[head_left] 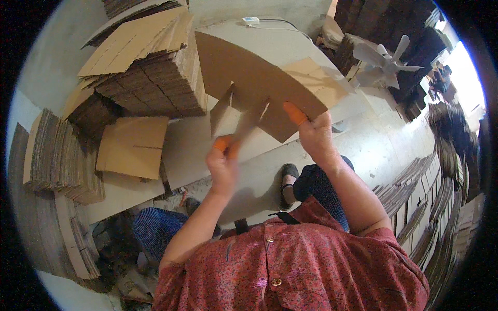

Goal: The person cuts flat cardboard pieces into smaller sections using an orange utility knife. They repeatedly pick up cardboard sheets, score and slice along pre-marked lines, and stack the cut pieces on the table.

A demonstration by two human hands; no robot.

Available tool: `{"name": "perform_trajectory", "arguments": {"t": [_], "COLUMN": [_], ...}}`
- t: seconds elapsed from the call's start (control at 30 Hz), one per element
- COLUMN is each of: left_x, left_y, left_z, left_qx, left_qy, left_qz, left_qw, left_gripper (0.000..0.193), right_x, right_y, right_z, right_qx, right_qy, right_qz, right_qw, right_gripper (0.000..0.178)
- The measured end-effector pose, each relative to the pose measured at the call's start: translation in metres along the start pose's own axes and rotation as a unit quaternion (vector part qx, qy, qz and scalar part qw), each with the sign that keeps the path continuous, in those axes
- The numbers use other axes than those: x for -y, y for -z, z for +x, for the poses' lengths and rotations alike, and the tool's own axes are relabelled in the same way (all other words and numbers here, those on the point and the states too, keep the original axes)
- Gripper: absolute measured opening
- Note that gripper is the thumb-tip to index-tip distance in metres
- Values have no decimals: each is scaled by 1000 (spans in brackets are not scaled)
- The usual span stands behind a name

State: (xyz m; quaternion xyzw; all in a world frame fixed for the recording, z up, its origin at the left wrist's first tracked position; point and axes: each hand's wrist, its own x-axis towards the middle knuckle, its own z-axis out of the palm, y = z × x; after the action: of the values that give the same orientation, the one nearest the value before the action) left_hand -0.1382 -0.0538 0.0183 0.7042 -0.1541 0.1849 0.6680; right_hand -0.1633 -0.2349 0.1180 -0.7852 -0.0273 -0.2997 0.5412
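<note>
A long brown cardboard strip (259, 67) stands on edge across the table before me. Near its right end my right hand (317, 136) grips it, an orange cover on the finger laid along its face. Shorter cardboard pieces stand crosswise at the strip, around slots in it. One, a cross piece (249, 120) smeared by motion, is pinched at its near end by my left hand (223, 163), whose fingertips also wear orange covers. Another short piece (224, 111) stands just left of it. How deeply these pieces sit in the slots I cannot tell.
Tall cardboard stacks (155, 78) rise at the left, with a square slotted sheet (132, 146) beside them. A flat cardboard sheet (316, 80) lies behind the strip. A white fan (386, 62) stands at the far right. More cardboard bundles (415, 192) lie along the right.
</note>
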Motion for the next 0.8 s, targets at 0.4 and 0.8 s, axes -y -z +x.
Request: {"name": "perform_trajectory", "arguments": {"t": [0.4,0.8], "left_x": [-30,-61], "left_y": [-12,-5], "left_z": [11,31], "left_qx": [31,56], "left_qy": [-60,-114], "left_qz": [61,107], "left_qw": [996,986], "left_gripper": [21,38], "right_x": [-26,-36], "right_y": [3,9], "right_z": [-13,-19], "right_qx": [-4,25], "right_qy": [-33,-56], "right_qz": [-52,-7], "right_qw": [998,998], "right_gripper": [16,14]}}
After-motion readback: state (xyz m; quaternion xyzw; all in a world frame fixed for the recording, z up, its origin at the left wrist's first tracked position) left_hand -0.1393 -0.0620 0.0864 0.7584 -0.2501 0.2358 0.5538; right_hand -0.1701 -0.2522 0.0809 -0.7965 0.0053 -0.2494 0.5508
